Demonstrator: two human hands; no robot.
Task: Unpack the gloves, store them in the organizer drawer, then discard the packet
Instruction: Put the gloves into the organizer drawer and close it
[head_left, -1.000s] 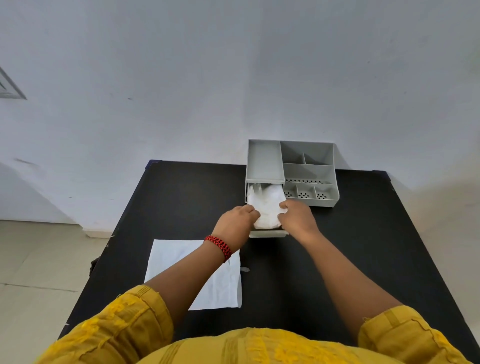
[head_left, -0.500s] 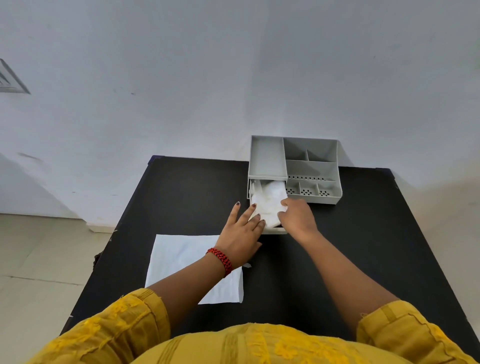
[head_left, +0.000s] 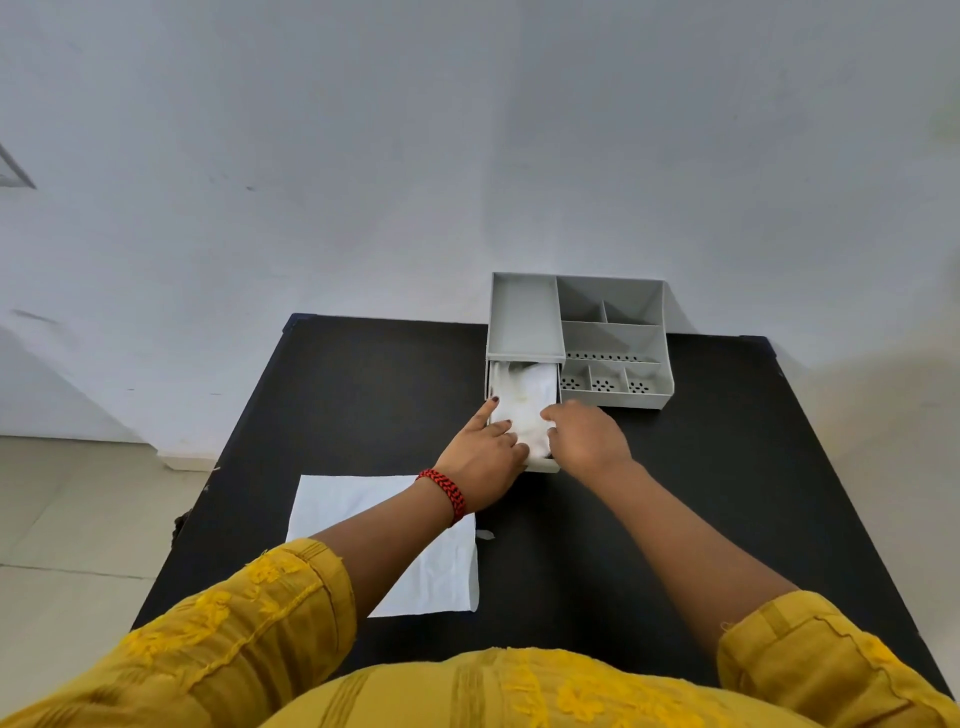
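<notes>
In the middle of the frame, the soft white gloves (head_left: 522, 410) lie in a crumpled heap inside the small grey pull-out drawer (head_left: 544, 465). The drawer sticks out from the bottom left of the grey plastic organizer box (head_left: 613, 338), which sits on the flat black bench (head_left: 363, 405) toward the top of the frame.

The left hand (head_left: 480, 462) is spread flat, with one finger pointing along the drawer's left edge and the other fingers resting on the gloves. It grips nothing. The right hand (head_left: 584, 436) is curled loosely, with its fingertips pressing on the right side of the gloves. I cannot tell if it pinches them.

This looks like the storing step: the gloves are being pushed down so they fit. Part of the heap looks like it stands higher than the drawer walls.

Next, the gloves need to be tucked below the rim, and then the drawer can slide shut without catching them.

The flat white paper packet (head_left: 415, 577) lies on the bench at the lower left, partly under the left arm. It looks empty and is not yet thrown away.
</notes>
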